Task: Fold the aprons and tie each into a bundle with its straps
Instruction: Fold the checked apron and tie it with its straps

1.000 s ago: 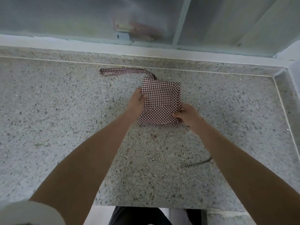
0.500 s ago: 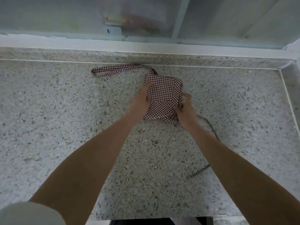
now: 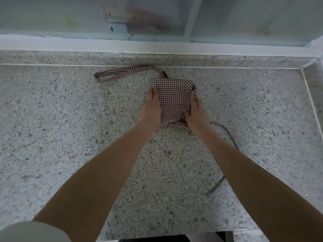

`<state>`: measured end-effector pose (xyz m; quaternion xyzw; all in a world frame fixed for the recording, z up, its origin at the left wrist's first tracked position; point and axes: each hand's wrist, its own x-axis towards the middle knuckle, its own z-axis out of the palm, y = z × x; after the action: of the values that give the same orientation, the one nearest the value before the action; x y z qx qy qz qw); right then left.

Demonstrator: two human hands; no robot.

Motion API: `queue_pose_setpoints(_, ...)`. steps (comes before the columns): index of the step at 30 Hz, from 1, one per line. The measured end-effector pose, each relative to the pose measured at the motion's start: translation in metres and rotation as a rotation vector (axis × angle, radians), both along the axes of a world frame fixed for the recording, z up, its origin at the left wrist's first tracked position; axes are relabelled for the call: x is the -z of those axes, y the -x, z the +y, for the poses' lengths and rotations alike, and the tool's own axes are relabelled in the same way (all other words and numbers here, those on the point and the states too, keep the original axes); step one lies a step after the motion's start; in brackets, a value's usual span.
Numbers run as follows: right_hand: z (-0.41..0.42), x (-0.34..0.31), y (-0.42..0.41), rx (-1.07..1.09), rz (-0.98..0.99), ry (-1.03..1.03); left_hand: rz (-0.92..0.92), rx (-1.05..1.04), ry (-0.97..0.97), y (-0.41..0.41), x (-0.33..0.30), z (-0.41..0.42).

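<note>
A red-and-white checked apron [image 3: 172,95] lies folded into a small rectangle on the speckled stone counter [image 3: 70,137]. My left hand [image 3: 151,106] lies flat against its left edge, fingers straight. My right hand [image 3: 194,110] holds the right edge, thumb on top of the cloth and fingers along the side. A wide checked strap loop [image 3: 122,73] trails from the top left corner toward the back. A thin strap [image 3: 225,130] runs out from under my right wrist and curves down to its end [image 3: 215,187] near the front.
A raised stone ledge and a white sill [image 3: 157,47] run along the back under a frosted window. A side wall [image 3: 312,84] closes the counter on the right. The counter's front edge [image 3: 174,236] is near my body.
Both hands have slid along the sides of the folded apron, squaring it up. The bundle looks narrower and sits slightly farther from me.
</note>
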<state>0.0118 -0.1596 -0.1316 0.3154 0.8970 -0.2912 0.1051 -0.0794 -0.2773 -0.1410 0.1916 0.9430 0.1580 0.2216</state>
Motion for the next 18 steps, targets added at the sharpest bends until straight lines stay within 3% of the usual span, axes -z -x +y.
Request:
queue_pose_setpoints(3, -0.002, 0.0, 0.003, 0.014, -0.029, -0.032, 0.178, 0.075, 0.059, -0.003, -0.001, -0.006)
queue_pose_setpoints(6, -0.007, -0.002, 0.004, 0.066, -0.054, -0.059, 0.384, 0.296, 0.027, -0.004, 0.003, -0.01)
queue_pose_setpoints(8, -0.009, -0.004, 0.001, 0.043, -0.065, -0.163, 0.355, 0.449, -0.025, 0.002, 0.007, -0.01)
queue_pose_setpoints(11, -0.001, -0.008, -0.001, -0.177, -0.015, -0.331, 0.27, 0.591, -0.026, 0.018, 0.014, -0.007)
queue_pose_setpoints(14, 0.018, -0.01, 0.011, -0.369, -0.051, -0.262, 0.204, 0.655, 0.056, 0.028, 0.016, -0.004)
queue_pose_setpoints(18, 0.04, -0.007, 0.023, -0.452, -0.294, -0.184, 0.173, 0.691, 0.105, 0.037, 0.015, -0.001)
